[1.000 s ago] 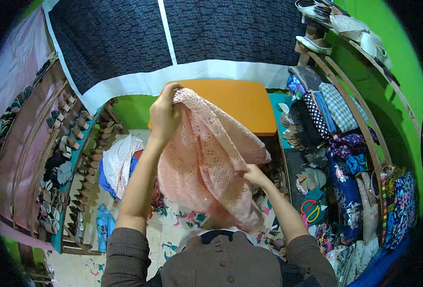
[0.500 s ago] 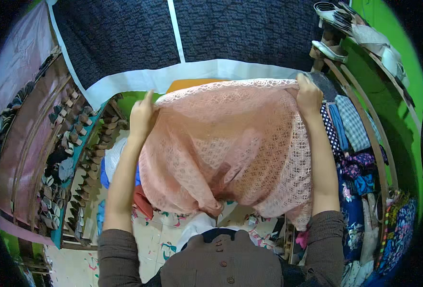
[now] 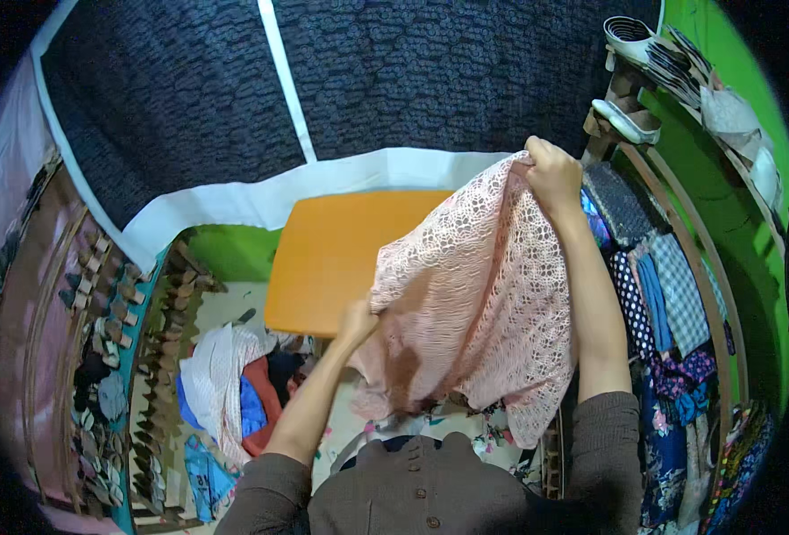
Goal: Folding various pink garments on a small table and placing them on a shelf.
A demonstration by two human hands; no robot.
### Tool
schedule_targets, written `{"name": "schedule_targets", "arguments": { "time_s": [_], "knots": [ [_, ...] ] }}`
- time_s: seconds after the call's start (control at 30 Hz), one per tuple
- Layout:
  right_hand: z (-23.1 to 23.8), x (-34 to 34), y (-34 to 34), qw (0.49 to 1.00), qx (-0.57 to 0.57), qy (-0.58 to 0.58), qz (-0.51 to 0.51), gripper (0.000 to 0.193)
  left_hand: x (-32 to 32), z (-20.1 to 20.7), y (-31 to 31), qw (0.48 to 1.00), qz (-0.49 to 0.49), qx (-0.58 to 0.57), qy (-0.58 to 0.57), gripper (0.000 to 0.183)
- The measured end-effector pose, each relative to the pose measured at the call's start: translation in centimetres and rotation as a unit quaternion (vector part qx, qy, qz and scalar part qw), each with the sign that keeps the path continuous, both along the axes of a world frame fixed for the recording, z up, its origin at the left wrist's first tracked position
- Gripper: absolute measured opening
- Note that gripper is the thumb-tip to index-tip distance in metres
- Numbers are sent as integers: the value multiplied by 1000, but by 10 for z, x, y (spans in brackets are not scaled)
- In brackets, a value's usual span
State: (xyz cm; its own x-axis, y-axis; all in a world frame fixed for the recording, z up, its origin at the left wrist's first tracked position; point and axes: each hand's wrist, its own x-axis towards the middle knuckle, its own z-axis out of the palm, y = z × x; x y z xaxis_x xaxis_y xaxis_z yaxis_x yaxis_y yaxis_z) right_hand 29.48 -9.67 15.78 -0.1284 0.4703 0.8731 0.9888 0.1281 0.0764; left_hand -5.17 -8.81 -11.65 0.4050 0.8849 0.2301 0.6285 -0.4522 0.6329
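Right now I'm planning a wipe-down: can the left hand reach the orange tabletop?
Likely yes: the left hand appears close to the orange tabletop, whose left part the pink lace cloth leaves uncovered.

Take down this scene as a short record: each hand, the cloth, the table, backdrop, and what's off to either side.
Right hand: raised, gripping the top of the pink lace cloth
Left hand: lower, at the cloth's left edge; blurred, grip unclear
Cloth state: hanging in folds, hiding the table's right part from view
Table: orange top
Backdrop: dark patterned curtain with white border
Left side: white cloth bunched with blue and red fabric
Right side: folded fabrics, one checked
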Motion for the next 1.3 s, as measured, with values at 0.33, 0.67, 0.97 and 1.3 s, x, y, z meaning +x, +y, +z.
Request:
{"name": "schedule_targets", "arguments": {
  "time_s": [0.33, 0.67, 0.97, 1.3],
  "knots": [
    [1, 103, 106, 987, -7, -136, -88, 34, -18, 206, 203, 951, 124, 244, 147, 25],
    [-26, 160, 247, 979, -125, -158, -11, 51, -7, 259, 320, 851, -36, 431, 298, 38],
    [-71, 167, 278, 982, -128, -123, -57, 41, 47, 220, 351, 817, 48, 488, 305, 23],
    [-201, 192, 210, 898, -405, 171, 1, 73, 2, 110, 254, 944, 53, 163, 281, 34]
  ]
}}
